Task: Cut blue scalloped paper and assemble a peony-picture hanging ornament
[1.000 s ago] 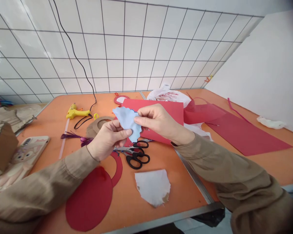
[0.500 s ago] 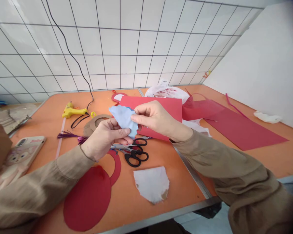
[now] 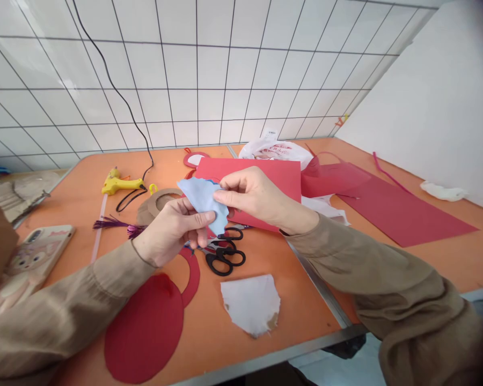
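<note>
A light blue fabric piece [image 3: 201,197] with a wavy edge is held up between both hands, above the table. My left hand [image 3: 173,225] pinches its lower part between thumb and fingers. At its upper right edge, my right hand [image 3: 249,195] grips it with thumb and fingertips; a darker blue bit shows there. Below the hands lie scissors with black handles [image 3: 227,257], their blades partly hidden. A ragged white fabric piece [image 3: 251,305] rests nearer the front edge. On the left are a red disc [image 3: 145,332] and a red ring [image 3: 192,276], partly overlapped.
A yellow glue gun [image 3: 121,183] with a black cord lies at the back left, near a brown tape roll [image 3: 148,206]. Red sheets [image 3: 282,177] and a white plastic bag [image 3: 273,153] lie behind my hands. A phone [image 3: 42,252] is at far left.
The blue fabric has shifted and turned slightly in my fingers, and the left fingers have curled a little. Both hands keep their hold; the things on the table stay put.
</note>
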Tool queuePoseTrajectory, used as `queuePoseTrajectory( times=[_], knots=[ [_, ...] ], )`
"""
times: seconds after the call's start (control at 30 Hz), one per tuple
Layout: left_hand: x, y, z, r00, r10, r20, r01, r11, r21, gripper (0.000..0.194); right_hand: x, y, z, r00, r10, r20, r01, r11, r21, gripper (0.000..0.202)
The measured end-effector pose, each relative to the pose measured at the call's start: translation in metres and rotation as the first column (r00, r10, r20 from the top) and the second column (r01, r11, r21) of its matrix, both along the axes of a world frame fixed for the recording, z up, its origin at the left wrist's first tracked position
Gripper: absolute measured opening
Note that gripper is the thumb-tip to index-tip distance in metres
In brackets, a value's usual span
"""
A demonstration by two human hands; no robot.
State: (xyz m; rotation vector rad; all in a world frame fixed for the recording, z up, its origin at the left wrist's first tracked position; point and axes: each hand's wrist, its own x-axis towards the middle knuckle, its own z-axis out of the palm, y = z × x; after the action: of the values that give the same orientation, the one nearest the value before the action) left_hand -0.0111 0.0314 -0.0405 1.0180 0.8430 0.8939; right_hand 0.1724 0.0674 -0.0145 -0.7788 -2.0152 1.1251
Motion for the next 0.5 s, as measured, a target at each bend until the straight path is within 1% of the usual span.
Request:
queuePoseTrajectory(
  times=[0.07, 0.17, 0.23, 0.3, 0.4, 0.5],
  knots=[
    [-0.0015, 0.0010, -0.0006, 1.000, 0.017, -0.010, -0.017, 1.000, 0.012, 0.033, 0.0008, 0.0013, -0.0007, 1.000, 0.012, 0.004, -0.012, 1.000, -0.002, 0.032],
    [-0.0034, 0.0047, -0.0029, 0.992, 0.119, 0.031, -0.121, 0.990, 0.067, 0.033, 0.0029, 0.0032, -0.0012, 0.999, 0.031, 0.033, -0.032, 0.999, 0.008, 0.030],
    [-0.0043, 0.0076, -0.0041, 0.978, 0.191, 0.081, -0.200, 0.973, 0.116, 0.031, 0.0044, 0.0040, -0.0009, 0.998, 0.016, 0.066, -0.018, 0.999, 0.035, 0.030],
    [-0.0051, 0.0094, -0.0041, 0.967, 0.233, 0.103, -0.246, 0.958, 0.144, 0.029, 0.0052, 0.0044, -0.0005, 0.996, -0.007, 0.091, 0.001, 0.998, 0.065, 0.031],
    [-0.0055, 0.0092, -0.0025, 0.959, 0.266, 0.096, -0.278, 0.948, 0.157, 0.028, 0.0053, 0.0049, -0.0001, 0.995, -0.020, 0.102, 0.010, 0.995, 0.095, 0.033],
    [-0.0053, 0.0070, -0.0013, 0.960, 0.266, 0.087, -0.277, 0.946, 0.166, 0.030, 0.0053, 0.0055, -0.0007, 0.993, -0.036, 0.108, 0.022, 0.991, 0.131, 0.035]
  ],
)
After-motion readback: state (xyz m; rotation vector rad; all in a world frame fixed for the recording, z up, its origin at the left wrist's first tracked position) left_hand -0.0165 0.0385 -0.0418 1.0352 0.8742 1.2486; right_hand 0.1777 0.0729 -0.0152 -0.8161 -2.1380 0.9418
